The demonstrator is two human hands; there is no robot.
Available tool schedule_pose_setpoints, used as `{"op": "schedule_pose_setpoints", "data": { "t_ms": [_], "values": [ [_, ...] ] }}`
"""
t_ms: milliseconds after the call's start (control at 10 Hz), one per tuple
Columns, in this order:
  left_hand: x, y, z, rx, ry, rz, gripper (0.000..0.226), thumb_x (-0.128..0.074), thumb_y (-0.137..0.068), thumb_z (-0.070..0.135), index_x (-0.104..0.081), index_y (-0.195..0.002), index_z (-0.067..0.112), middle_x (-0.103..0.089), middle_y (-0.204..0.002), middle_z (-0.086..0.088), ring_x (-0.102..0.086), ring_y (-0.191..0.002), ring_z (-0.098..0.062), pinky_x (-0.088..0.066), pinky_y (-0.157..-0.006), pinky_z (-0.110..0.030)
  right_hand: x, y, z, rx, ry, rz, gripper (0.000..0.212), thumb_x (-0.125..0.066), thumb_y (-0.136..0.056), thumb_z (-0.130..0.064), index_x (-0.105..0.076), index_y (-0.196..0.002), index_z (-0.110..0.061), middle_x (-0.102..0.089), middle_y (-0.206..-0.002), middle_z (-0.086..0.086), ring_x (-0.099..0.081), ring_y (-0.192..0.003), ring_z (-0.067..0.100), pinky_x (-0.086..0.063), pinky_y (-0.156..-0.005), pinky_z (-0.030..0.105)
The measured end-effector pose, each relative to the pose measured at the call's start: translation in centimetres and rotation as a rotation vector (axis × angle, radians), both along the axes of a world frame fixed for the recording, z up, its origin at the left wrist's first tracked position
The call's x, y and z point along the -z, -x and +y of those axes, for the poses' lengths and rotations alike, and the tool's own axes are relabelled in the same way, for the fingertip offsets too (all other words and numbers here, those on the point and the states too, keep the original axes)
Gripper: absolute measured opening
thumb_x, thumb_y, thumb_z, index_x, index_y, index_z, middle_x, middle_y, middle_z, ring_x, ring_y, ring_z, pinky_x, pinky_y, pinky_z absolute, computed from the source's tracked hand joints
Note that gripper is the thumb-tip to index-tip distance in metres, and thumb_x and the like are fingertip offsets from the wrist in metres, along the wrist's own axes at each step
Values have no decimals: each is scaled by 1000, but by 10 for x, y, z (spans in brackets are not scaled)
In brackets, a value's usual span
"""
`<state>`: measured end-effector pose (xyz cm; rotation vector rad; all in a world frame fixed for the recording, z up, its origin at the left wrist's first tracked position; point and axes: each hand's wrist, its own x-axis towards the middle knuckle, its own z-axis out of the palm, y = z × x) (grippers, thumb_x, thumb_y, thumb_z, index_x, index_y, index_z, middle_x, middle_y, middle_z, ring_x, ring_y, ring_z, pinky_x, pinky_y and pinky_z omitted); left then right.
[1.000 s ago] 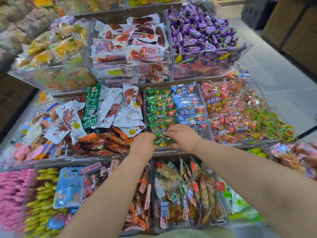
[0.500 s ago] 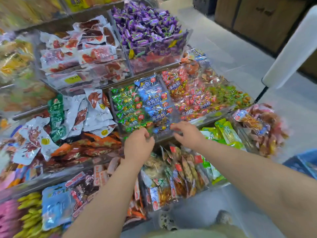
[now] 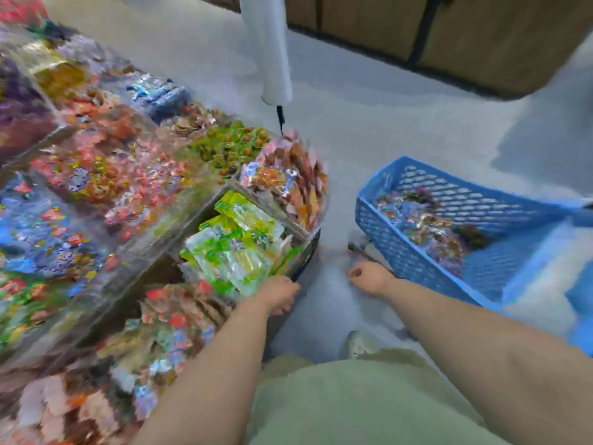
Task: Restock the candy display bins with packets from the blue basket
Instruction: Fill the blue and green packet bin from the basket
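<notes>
— The display bins [image 3: 179, 220] fill the left. What's the left grip [image 3: 279, 293] doing?
— It's at the green packets [image 3: 237, 248] with its fingers turned under. Blurred, so I cannot tell if it holds anything.
— And the right grip [image 3: 369, 278]?
— Loosely curled and empty, over the floor [image 3: 330, 303], just beside the blue basket [image 3: 401, 252].

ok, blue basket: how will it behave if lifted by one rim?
Basket: perforated plastic walls, so probably light and a bit flexy. Packets lie loose, heaped toward one end, so they would likely slide and tilt it.
</notes>
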<state>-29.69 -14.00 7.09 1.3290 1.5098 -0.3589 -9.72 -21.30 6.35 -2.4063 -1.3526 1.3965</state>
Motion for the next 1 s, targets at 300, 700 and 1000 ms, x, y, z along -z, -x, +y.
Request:
{"op": "schedule_pose_setpoints", "data": {
  "t_ms": [300,700,1000],
  "values": [
    [20,-139,-18,293,151,100,25,-44,-97,17,-45,-72,18,-49,-67,-1,-49,-48,-10,-40,-45,-17,2,-108,-92,559,150,128,17,-46,-92,-11,-62,-95,-6,-59,-92,19,-53,-86,23,-36,-56,25],
    [42,-315,71,597,174,49,19,-47,-95,18,-48,-76,14,-54,-68,-6,-50,-55,-17,-37,-55,-23,14,-204,-65,1161,85,282,14,-50,-92,-12,-55,-79,-13,-55,-86,7,-53,-74,18,-37,-55,17],
    [83,-410,167,672,189,133,20,-44,-98,18,-49,-79,10,-54,-72,-8,-50,-58,-17,-38,-54,-26,61,-259,4,1400,205,388,29,-45,-94,-9,-43,-65,-13,-43,-66,8,-36,-54,16,-28,-51,26]
  ]
}}
